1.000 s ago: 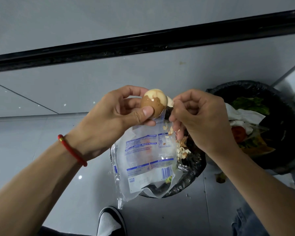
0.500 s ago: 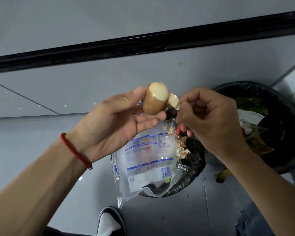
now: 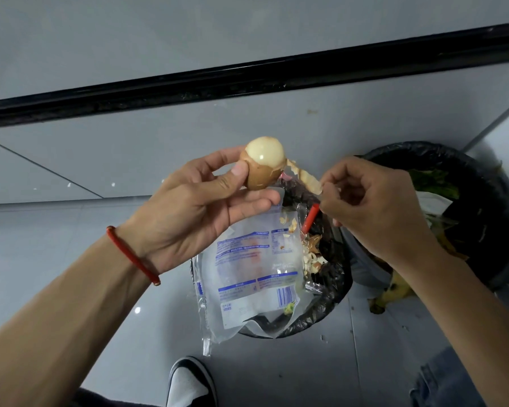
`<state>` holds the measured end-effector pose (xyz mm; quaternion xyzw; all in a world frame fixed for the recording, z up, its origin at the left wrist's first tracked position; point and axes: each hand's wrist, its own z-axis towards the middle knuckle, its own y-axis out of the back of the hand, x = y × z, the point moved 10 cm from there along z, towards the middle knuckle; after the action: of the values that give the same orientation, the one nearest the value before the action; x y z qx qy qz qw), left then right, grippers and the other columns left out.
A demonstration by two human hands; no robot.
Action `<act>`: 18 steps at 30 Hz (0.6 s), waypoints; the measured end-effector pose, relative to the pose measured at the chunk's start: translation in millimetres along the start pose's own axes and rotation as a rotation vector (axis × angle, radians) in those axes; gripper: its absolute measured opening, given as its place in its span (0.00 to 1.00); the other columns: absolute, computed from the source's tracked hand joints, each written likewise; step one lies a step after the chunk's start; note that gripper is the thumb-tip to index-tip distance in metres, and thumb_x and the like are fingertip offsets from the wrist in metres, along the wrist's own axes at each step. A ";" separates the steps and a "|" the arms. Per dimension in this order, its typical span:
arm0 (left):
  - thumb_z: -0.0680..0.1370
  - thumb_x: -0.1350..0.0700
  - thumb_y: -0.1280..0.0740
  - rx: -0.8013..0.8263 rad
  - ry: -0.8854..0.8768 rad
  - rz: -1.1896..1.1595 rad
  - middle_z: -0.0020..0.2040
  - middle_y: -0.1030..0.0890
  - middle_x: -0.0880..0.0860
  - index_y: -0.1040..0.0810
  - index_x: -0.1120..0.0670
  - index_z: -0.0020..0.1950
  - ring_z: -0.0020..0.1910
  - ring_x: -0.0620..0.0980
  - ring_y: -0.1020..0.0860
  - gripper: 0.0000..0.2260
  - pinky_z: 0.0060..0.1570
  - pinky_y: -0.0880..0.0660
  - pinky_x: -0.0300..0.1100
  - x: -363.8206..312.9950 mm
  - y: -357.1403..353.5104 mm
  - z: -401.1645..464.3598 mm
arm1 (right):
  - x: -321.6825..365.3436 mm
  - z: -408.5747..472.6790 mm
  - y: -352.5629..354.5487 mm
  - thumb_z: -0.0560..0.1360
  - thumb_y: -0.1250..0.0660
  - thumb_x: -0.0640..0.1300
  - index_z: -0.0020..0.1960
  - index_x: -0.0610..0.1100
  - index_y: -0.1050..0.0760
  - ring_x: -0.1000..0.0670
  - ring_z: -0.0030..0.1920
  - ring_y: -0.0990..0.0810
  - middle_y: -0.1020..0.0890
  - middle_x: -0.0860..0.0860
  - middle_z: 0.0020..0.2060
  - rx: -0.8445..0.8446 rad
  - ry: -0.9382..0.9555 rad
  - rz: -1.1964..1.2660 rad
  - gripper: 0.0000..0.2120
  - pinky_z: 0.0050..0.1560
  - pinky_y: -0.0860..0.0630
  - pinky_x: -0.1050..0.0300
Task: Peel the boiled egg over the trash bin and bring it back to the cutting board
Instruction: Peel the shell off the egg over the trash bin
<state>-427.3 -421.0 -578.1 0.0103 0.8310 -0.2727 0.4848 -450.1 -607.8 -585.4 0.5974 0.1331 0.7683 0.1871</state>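
Note:
My left hand (image 3: 197, 210) holds a boiled egg (image 3: 263, 163) between thumb and fingers, above a small trash bin (image 3: 332, 292) lined with a black bag. The egg's top half is bare and pale; brown shell still covers its lower half. My right hand (image 3: 370, 207) pinches a strip of shell (image 3: 307, 179) that trails from the egg's right side. Shell bits (image 3: 312, 254) lie inside the bin. No cutting board is in view.
A clear plastic package (image 3: 247, 289) with blue print hangs over the small bin's rim. A larger black-lined bin (image 3: 482, 183) with food scraps stands at the right. A banana peel (image 3: 394, 292) lies on the grey tiled floor. My shoe (image 3: 188, 383) is at the bottom.
More shell has come off the top of the egg. My right hand has pulled a longer strip of shell away to the right. The left hand has turned the egg upright.

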 end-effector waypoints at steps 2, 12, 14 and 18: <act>0.78 0.61 0.37 0.001 0.000 0.001 0.52 0.15 0.64 0.27 0.62 0.68 0.44 0.58 0.13 0.19 0.44 0.16 0.42 -0.1 0.3 0.5 | 3.2 0.2 -0.6 0.75 0.31 0.41 0.43 0.42 0.19 0.48 0.31 0.19 0.19 0.53 0.29 0.032 0.042 -0.058 0.04 0.29 0.23 0.64; 0.79 0.55 0.41 -0.014 0.058 0.032 0.49 0.17 0.64 0.24 0.65 0.63 0.40 0.54 0.19 0.18 0.42 0.19 0.42 -0.5 4.1 1.8 | 10.8 -6.7 -23.7 0.73 0.39 0.56 0.42 0.51 0.19 0.54 0.33 0.20 0.19 0.58 0.32 0.293 0.143 -0.443 0.12 0.38 0.20 0.55; 0.79 0.56 0.40 -0.025 0.044 0.053 0.51 0.17 0.64 0.24 0.66 0.65 0.41 0.53 0.19 0.18 0.41 0.18 0.41 0.8 3.5 1.7 | 16.0 -13.1 -37.5 0.74 0.42 0.56 0.45 0.52 0.15 0.53 0.37 0.19 0.16 0.57 0.36 0.366 0.165 -0.450 0.17 0.39 0.19 0.52; 0.76 0.61 0.35 -0.078 -0.013 0.104 0.55 0.17 0.65 0.27 0.64 0.69 0.46 0.58 0.16 0.21 0.46 0.16 0.44 2.7 6.7 1.8 | 25.1 -12.0 -35.1 0.80 0.36 0.51 0.42 0.46 0.15 0.51 0.32 0.20 0.17 0.53 0.32 0.265 0.230 -0.310 0.16 0.36 0.21 0.51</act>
<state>-425.4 -416.7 -584.0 0.0331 0.8362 -0.2147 0.5036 -462.6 -564.9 -581.7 0.4976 0.3436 0.7692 0.2066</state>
